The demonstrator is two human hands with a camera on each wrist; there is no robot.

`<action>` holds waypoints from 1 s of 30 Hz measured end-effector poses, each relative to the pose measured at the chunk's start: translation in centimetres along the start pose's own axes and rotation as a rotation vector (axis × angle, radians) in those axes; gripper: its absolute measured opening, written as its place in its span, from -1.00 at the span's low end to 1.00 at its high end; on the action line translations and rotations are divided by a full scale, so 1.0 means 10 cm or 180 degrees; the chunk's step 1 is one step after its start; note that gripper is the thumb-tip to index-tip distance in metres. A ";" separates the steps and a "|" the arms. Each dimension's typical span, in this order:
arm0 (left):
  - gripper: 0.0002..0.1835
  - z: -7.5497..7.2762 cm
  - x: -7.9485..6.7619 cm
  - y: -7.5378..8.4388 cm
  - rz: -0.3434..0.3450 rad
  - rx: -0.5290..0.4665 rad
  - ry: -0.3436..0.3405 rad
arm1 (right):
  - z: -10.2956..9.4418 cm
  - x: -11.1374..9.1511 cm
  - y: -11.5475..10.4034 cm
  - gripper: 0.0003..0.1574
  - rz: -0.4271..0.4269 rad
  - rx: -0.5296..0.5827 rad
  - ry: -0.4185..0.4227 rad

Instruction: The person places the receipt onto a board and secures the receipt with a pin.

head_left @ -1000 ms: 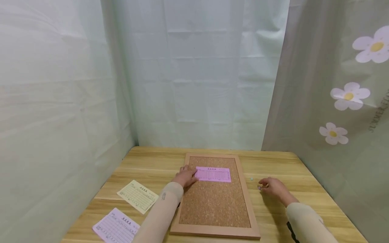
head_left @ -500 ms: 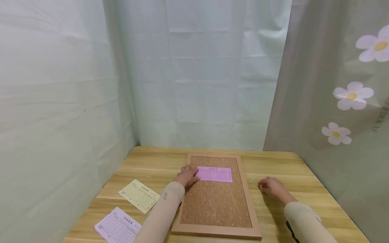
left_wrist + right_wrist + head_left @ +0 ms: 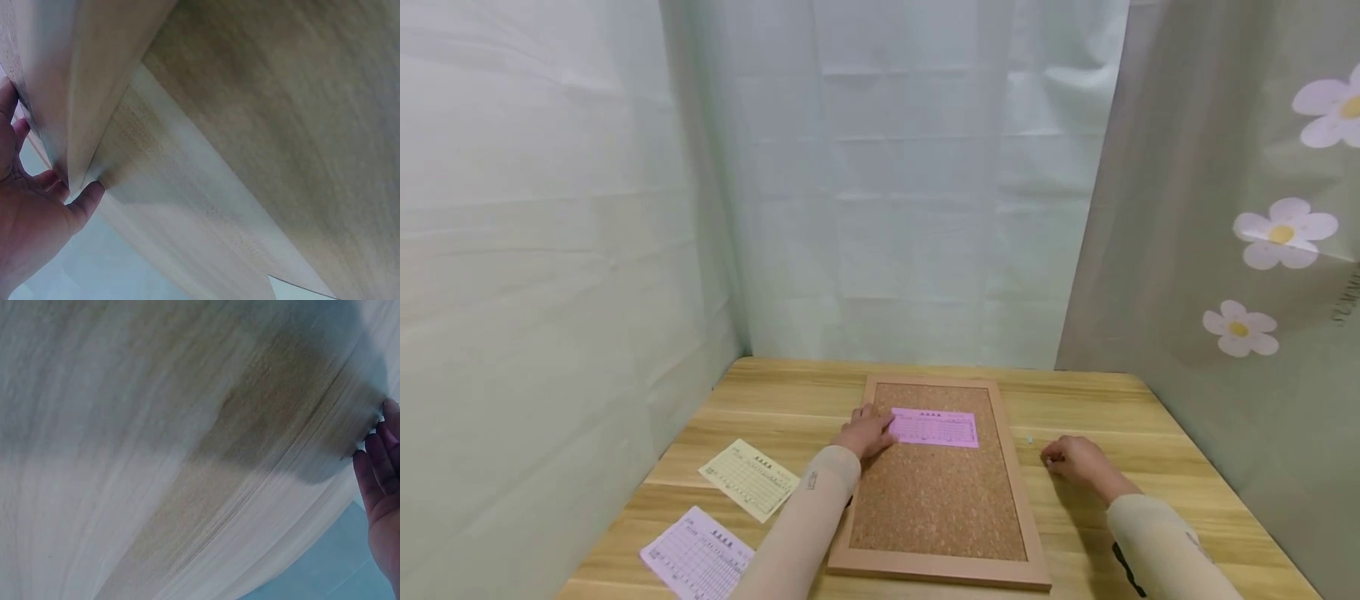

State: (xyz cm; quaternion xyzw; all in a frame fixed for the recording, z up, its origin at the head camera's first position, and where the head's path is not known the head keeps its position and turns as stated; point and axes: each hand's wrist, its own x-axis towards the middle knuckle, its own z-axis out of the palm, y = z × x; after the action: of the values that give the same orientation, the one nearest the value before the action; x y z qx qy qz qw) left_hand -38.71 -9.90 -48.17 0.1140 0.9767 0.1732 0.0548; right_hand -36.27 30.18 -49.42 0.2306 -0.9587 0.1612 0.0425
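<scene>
A pink printed slip [image 3: 934,427] lies across the upper part of a wood-framed cork board [image 3: 936,500]. My left hand [image 3: 867,432] rests over the board's left edge, its fingertips on the slip's left end. In the left wrist view, the digits of that hand [image 3: 37,194] spread around the frame [image 3: 103,81], one tip down by the table. To the right of the board, my right hand [image 3: 1077,461] is low over the table, thumb and fingers together at a small pale piece [image 3: 1050,462], too tiny to identify. The right wrist view shows its curled fingers [image 3: 374,469] close to the wood surface.
Another tiny pale-blue piece [image 3: 1029,440] lies between board and right hand. On the left are a yellow printed slip [image 3: 751,479] and a lilac printed slip [image 3: 698,554], partly behind the left sleeve. Pale curtains [image 3: 910,208] enclose the wooden table [image 3: 797,375].
The right fingers have closed in on the small pale piece, which showed more plainly at their tips a second ago. The left hand stays on the slip; the whole view shifts slightly.
</scene>
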 end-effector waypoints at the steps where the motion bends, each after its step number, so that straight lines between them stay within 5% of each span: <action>1: -0.42 0.00 0.00 0.00 0.0002 0.0007 0.0002 | 0.00 0.00 0.00 -0.86 0.0000 0.0009 -0.0007; 21: -0.42 0.03 0.02 -0.01 -0.0058 0.0110 -0.0045 | 0.02 -0.03 0.10 -0.79 0.0332 0.0647 0.0101; 30: -0.42 0.03 0.03 -0.01 -0.0092 0.0018 -0.0065 | 0.01 -0.03 0.09 -0.83 0.0342 0.0649 0.0086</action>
State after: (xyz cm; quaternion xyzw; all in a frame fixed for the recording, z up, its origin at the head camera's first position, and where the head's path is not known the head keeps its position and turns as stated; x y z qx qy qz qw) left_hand -38.93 -9.83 -48.46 0.1019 0.9782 0.1684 0.0669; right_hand -36.41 31.06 -49.88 0.1797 -0.9476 0.2629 0.0231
